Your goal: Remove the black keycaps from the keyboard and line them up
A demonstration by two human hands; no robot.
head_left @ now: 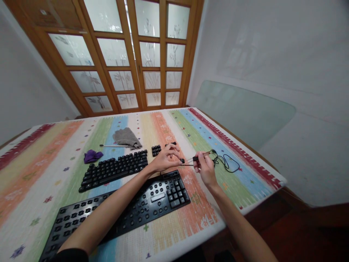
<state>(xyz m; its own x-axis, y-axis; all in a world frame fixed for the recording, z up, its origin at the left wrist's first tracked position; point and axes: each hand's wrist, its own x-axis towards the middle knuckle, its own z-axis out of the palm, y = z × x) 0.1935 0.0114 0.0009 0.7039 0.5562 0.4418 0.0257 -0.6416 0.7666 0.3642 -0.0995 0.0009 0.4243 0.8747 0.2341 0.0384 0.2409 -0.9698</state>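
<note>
My left hand (167, 157) pinches a small black keycap (182, 160) between its fingertips, above the striped tablecloth. Closed around the dark handle of a wire keycap puller (195, 159), my right hand (205, 168) holds its thin wires pointing left at that keycap. Below my hands lies a black keyboard (141, 205), partly covered by my left forearm. Most of its key positions are bare, while keycaps still sit on the number pad (176, 193) at its right end. Loose black keycaps (117, 167) lie in rows behind it, with a smaller group (156, 150) near my left hand.
A grey cloth (127, 137), a thin white stick with a dark tip (114, 146) and a crumpled purple cloth (92, 156) lie beyond the keycaps. A black cable (227, 163) loops right of my right hand. The table's right edge (256, 211) is near my right forearm.
</note>
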